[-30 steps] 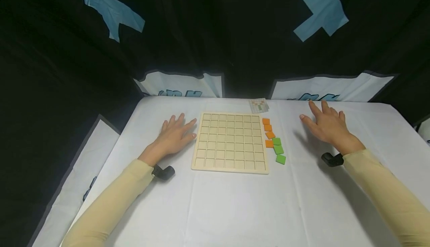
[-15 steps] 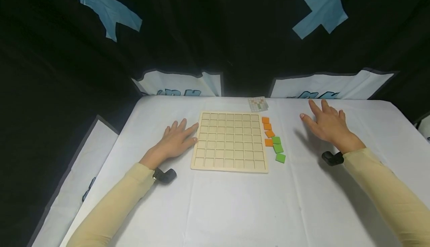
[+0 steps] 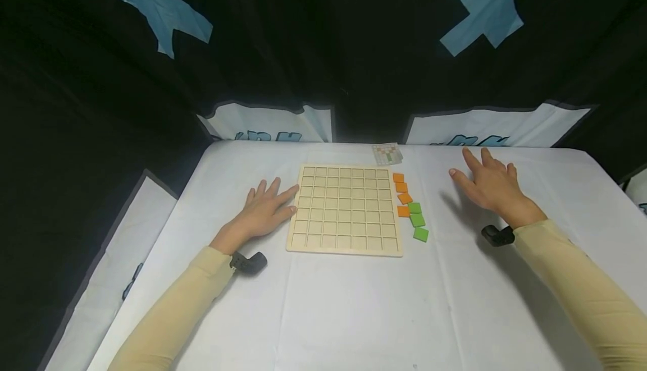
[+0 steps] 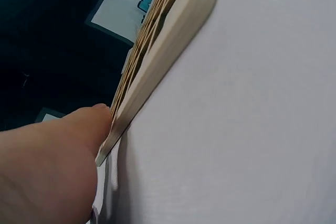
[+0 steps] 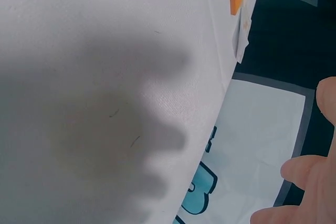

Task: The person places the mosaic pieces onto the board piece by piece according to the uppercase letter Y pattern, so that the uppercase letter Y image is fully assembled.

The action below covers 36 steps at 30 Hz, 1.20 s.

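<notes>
A pale wooden grid board (image 3: 345, 209) lies flat on the white-covered table, its square cells bare. My left hand (image 3: 263, 214) is spread at the board's left side, thumb and index fingertip right at its edge; the left wrist view shows the thumb (image 4: 79, 129) against the board's rim (image 4: 157, 61). Off to the right, my right hand (image 3: 490, 188) hovers over the cloth with fingers spread, holding nothing, its shadow below. Along the board's right edge lie several orange square tiles (image 3: 401, 187) and three green ones (image 3: 417, 220).
Behind the board's far right corner lies a small card (image 3: 387, 154) printed with a coloured grid. White cloth (image 3: 349, 309) covers the table. A black curtain (image 3: 268, 51) with blue patches hangs behind the far edge and down the left side.
My left hand has moved slightly right, bringing its thumb and index finger to the board's left edge. The right hand holds its place over the table. The head view has tilted slightly.
</notes>
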Available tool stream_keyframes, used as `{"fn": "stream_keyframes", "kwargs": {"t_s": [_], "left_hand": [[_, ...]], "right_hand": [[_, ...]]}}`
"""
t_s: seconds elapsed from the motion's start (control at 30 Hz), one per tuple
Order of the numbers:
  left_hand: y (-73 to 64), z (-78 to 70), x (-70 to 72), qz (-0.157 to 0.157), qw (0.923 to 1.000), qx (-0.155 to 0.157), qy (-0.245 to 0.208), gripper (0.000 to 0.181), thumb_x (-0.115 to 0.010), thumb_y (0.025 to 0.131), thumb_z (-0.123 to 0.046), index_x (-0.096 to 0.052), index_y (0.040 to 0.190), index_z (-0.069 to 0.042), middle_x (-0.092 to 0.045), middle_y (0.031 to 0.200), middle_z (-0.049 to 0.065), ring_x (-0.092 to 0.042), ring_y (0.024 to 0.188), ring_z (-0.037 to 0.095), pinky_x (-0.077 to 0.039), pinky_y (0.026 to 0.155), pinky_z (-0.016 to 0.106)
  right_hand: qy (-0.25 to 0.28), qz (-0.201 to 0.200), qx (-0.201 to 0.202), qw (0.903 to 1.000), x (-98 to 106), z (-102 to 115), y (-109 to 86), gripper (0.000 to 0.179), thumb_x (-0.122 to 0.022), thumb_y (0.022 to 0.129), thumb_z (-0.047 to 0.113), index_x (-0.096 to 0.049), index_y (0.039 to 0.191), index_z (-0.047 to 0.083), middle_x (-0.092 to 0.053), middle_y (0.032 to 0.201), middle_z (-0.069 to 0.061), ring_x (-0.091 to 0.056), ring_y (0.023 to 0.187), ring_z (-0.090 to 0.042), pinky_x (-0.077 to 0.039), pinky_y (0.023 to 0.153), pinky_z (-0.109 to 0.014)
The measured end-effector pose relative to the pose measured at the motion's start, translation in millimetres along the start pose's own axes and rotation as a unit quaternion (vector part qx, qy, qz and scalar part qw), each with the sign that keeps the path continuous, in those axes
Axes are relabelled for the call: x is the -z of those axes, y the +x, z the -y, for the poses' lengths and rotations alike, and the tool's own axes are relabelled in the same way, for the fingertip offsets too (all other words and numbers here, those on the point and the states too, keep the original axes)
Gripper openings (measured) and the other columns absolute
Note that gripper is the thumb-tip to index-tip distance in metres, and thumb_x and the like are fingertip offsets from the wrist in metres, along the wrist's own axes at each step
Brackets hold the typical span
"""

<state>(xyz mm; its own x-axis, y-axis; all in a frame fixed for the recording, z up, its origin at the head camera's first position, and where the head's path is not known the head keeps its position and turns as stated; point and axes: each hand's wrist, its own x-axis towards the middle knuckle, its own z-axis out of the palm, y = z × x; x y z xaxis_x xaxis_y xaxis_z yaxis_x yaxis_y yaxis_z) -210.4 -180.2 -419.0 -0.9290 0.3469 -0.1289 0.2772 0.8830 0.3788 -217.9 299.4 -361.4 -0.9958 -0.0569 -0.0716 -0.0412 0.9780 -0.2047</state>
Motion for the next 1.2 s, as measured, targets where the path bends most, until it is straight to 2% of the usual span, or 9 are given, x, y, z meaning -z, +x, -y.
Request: {"fn": "stream_keyframes", "kwargs": {"t_s": [0.23, 0.53, 0.97, 1.2], "left_hand": [[0.1, 0.7, -0.6, 0.001, 1.0000, -0.005, 0.005, 0.060, -0.045, 0.105, -0.047, -0.035, 0.160, -0.025, -0.011, 0.169, 0.027, 0.001, 0.154, 0.057, 0.001, 0.121, 0.076], [1.6, 1.3, -1.9, -0.003, 1.0000, -0.002, 0.006, 0.060, -0.045, 0.105, -0.047, -0.036, 0.160, -0.025, -0.012, 0.169, 0.027, 0.001, 0.154, 0.057, 0.001, 0.121, 0.075], [0.9, 2.6, -4.8, -0.010, 0.9999, -0.006, 0.003, 0.060, -0.046, 0.104, -0.047, -0.037, 0.159, -0.025, -0.012, 0.169, 0.028, 0.000, 0.154, 0.058, 0.001, 0.121, 0.075], [1.5, 3.3, -4.9, -0.015, 0.9999, -0.007, 0.004, 0.060, -0.047, 0.104, -0.046, -0.037, 0.159, -0.025, -0.012, 0.169, 0.028, 0.001, 0.154, 0.059, 0.001, 0.121, 0.075]], "right_hand": [[-0.001, 0.006, -0.004, 1.0000, -4, 3, 0.6, 0.086, -0.026, 0.104, 0.064, -0.017, 0.162, 0.002, -0.014, 0.160, -0.044, -0.021, 0.144, -0.066, -0.011, 0.115, -0.081], [-0.002, -0.003, 0.014, 0.9999, -7, 22, -6.7, 0.077, -0.038, 0.105, 0.053, -0.025, 0.159, -0.001, -0.021, 0.159, -0.043, -0.026, 0.145, -0.062, -0.018, 0.115, -0.080], [0.041, 0.025, 0.033, 0.9983, -13, 41, -18.9, 0.076, -0.046, 0.105, 0.051, -0.025, 0.161, 0.004, -0.018, 0.163, -0.037, -0.025, 0.146, -0.061, -0.024, 0.117, -0.074], [0.062, 0.021, 0.068, 0.9955, -24, 47, -25.8, 0.068, -0.056, 0.103, 0.039, -0.035, 0.158, 0.004, -0.026, 0.162, -0.034, -0.028, 0.147, -0.055, -0.029, 0.117, -0.071]]}}
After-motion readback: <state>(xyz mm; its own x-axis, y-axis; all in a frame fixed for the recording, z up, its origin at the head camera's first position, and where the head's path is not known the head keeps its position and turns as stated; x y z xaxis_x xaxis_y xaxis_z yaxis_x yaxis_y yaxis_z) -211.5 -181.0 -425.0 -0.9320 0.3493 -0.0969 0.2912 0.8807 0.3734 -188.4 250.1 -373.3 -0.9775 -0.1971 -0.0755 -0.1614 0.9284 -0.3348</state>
